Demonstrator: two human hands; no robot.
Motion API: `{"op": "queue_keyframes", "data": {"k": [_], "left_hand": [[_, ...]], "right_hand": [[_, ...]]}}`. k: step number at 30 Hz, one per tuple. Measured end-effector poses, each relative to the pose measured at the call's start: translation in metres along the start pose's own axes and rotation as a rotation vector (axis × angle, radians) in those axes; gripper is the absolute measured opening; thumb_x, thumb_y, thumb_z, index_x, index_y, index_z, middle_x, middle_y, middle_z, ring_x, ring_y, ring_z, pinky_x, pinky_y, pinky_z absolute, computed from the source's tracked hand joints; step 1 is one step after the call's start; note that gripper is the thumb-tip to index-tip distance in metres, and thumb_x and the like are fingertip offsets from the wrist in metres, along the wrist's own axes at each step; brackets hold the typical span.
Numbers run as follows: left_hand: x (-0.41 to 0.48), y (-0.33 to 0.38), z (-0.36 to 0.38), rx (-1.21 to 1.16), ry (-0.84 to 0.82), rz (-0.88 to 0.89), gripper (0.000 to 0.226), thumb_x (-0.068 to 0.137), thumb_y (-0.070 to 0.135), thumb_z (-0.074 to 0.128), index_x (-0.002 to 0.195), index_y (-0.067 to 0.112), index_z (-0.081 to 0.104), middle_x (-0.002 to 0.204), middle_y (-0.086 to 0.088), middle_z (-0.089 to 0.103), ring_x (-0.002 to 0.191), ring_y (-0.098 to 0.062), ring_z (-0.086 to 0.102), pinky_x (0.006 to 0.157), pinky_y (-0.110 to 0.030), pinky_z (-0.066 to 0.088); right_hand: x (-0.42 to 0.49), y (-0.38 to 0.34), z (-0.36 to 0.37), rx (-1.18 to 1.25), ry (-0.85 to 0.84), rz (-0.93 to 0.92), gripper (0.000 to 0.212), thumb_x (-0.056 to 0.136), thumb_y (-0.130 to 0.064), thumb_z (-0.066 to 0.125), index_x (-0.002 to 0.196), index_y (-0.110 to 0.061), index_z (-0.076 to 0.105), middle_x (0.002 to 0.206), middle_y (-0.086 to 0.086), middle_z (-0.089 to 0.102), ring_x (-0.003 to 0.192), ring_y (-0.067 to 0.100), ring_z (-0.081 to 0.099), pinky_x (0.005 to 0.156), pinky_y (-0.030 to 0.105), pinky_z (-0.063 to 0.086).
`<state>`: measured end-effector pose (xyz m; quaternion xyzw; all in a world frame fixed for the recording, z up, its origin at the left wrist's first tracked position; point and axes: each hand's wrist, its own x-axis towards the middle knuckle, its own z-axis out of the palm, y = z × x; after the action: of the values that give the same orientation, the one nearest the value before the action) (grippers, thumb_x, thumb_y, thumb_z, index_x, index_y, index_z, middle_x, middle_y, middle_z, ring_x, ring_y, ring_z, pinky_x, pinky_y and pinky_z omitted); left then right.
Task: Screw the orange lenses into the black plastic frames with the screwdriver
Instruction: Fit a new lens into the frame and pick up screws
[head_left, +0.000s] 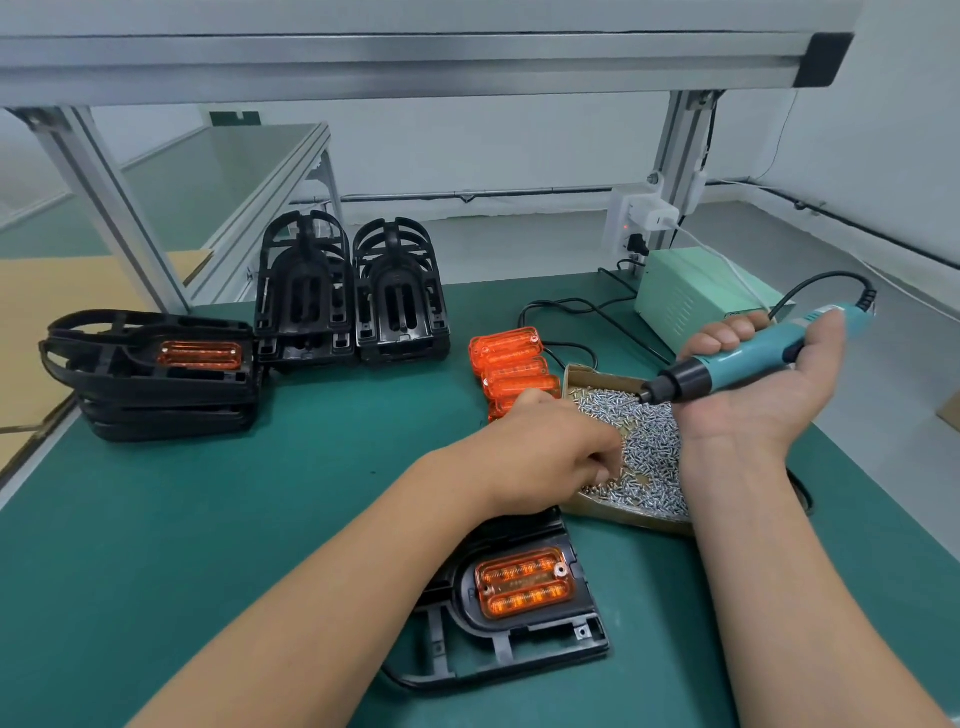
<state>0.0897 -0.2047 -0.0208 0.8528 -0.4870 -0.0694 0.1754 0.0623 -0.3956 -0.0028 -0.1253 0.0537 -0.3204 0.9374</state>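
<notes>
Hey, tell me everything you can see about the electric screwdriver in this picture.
The screwdriver has a teal plastic body, a black front collar and a thin metal bit. A black cable leaves its rear end. It lies across the upturned palm of the right hand, whose fingers curl round the body. It is tilted, with the bit pointing down and left over the cardboard box of screws. Whether the tip touches the screws is unclear.

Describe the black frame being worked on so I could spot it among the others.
Start at the green mat and come to its near edge, below the cardboard box of screws. A black frame lies flat there alone, partly under the left forearm, with an orange lens seated in it. Unlike it, the other frames sit stacked farther back.
</notes>
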Motion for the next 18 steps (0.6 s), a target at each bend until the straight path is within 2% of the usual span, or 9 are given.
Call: {"op": "queue_keyframes", "data": {"k": [9,13,15,18], "left_hand": [[0.001,0.003,-0.003,0.068,-0.018,-0.009,0.010,0.104,0.029,0.062,0.105,0.029,0.072,0.099,0.013,0.072,0.103,-0.011,0.056,0.112,-0.043,0.030],[0.004,0.005,-0.008,0.115,-0.076,-0.015,0.020,0.102,0.027,0.064,0.118,0.032,0.075,0.107,0.014,0.072,0.112,-0.012,0.057,0.108,-0.043,0.031],[0.007,0.007,-0.011,0.128,-0.116,-0.004,0.024,0.099,0.034,0.070,0.122,0.035,0.075,0.111,0.013,0.071,0.115,-0.013,0.057,0.102,-0.043,0.031],[0.011,0.009,-0.013,0.158,-0.134,0.007,0.018,0.095,0.036,0.076,0.113,0.033,0.077,0.108,0.014,0.075,0.107,-0.010,0.062,0.101,-0.044,0.032]], "right_hand": [[-0.003,0.003,0.001,-0.008,-0.007,0.010,0.041,0.097,-0.051,0.066,0.085,-0.013,0.058,0.075,0.000,0.052,0.061,0.016,0.050,0.056,0.026,0.044],[-0.003,0.003,0.001,-0.005,-0.002,0.012,0.041,0.097,-0.051,0.066,0.086,-0.013,0.058,0.076,0.000,0.052,0.061,0.016,0.051,0.055,0.027,0.044],[-0.002,0.002,0.001,0.001,-0.001,0.015,0.041,0.097,-0.051,0.066,0.085,-0.013,0.058,0.076,0.000,0.052,0.061,0.016,0.050,0.055,0.026,0.044],[-0.002,0.002,0.000,0.010,0.006,0.014,0.042,0.097,-0.052,0.065,0.084,-0.013,0.058,0.075,0.000,0.052,0.061,0.016,0.050,0.054,0.026,0.044]]}}
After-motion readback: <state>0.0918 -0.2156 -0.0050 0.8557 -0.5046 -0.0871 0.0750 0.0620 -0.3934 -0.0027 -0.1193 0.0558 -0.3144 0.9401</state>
